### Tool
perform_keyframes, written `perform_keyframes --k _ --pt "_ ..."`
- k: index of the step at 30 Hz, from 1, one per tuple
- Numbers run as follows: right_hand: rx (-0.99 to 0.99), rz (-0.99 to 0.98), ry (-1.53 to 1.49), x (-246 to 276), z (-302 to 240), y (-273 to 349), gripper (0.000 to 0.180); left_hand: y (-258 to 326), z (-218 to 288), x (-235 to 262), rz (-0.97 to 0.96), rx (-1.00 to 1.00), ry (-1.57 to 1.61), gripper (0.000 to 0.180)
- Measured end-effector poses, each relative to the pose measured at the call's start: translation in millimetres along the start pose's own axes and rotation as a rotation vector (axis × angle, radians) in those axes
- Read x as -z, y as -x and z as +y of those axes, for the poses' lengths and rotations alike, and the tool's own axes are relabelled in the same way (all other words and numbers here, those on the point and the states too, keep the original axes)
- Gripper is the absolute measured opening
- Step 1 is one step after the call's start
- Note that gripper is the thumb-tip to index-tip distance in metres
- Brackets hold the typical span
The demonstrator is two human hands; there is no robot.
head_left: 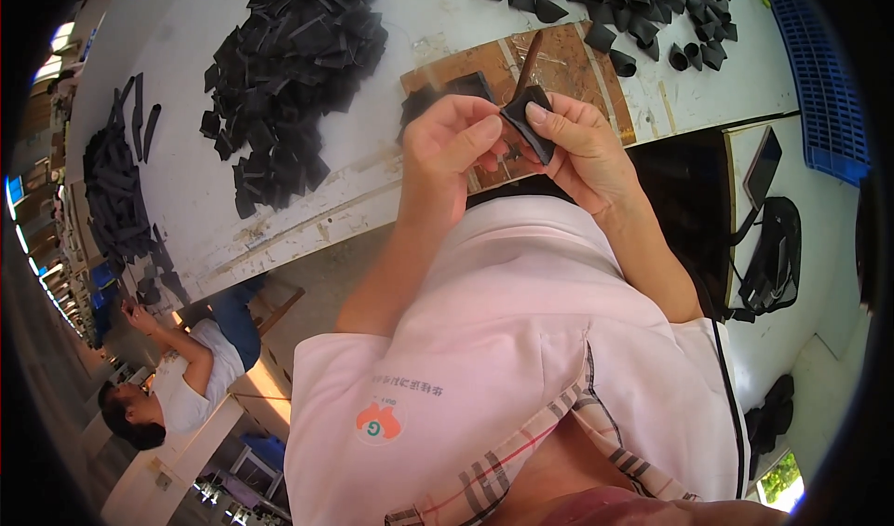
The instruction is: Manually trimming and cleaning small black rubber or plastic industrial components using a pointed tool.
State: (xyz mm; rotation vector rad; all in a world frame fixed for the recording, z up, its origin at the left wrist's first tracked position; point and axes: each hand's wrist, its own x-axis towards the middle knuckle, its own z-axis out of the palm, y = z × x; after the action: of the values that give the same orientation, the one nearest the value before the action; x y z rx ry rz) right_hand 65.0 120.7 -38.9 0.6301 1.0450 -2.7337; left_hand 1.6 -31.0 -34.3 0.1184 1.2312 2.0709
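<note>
A small folded black piece [529, 121], which looks like fabric, is pinched between the thumb and fingers of my right hand [587, 144]. My left hand [452, 140] is curled, its thumb and fingertips closed at the left edge of the same piece. Just behind the piece, a thin brown stick-like tool [530, 60] slants up over a worn brown board [559, 56]; its lower end is hidden. Several more black pieces [470, 86] lie on the board behind my left hand.
A large heap of flat black pieces [298, 60] covers the table [419, 14] to the left, with black strips [116, 191] beyond. Rolled black pieces [643, 0] lie at the far right near a blue basket [810, 70]. A seated person [191, 368] is at lower left.
</note>
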Motion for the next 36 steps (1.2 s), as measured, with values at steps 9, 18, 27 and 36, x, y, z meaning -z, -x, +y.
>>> perform_keyframes --k 9,18,27,36 --pt "0.008 0.036 0.142 4.6 -3.1 0.1 0.017 -7.1 -5.6 -8.8 0.054 0.043 -0.139 0.009" --pt "0.88 0.174 1.108 -9.4 -0.9 9.6 0.013 0.0 -9.5 -32.3 0.116 -0.333 -0.656 0.003" --pt "0.926 0.315 1.25 -6.0 -2.9 -0.5 0.006 -10.1 5.4 -23.8 0.078 -0.019 0.121 0.014" --pt "0.079 -0.224 -0.216 -8.4 -16.4 2.9 0.012 -10.4 -2.7 -44.2 0.293 -0.573 -0.534 0.014"
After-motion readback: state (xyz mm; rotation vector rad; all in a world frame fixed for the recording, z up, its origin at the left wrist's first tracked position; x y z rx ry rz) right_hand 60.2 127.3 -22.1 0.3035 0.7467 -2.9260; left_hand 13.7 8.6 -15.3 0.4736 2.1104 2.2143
